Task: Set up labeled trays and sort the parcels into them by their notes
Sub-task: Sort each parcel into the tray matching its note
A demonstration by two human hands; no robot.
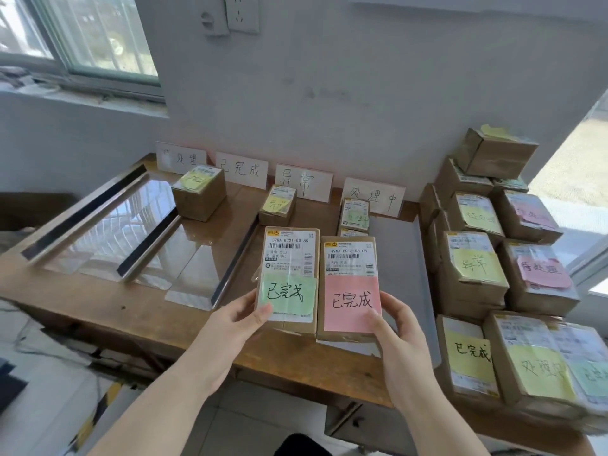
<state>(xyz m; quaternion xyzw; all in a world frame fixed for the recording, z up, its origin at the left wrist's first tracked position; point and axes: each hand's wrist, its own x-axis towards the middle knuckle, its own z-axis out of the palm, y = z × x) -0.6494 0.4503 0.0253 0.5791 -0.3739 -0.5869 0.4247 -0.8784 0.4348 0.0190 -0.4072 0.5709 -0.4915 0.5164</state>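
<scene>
Sorting underway, mostly undone. Trays and wall labels set; few parcels placed. Left hand fingers gripping green-note parcel, right hand fingers gripping pink-note parcel, both "已完成", just right of trays. Unsorted stack further right.

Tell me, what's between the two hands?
In the head view, two parcels sit side by side between the left hand and right hand: the green-note parcel and the pink-note parcel, both marked 已完成.
</scene>
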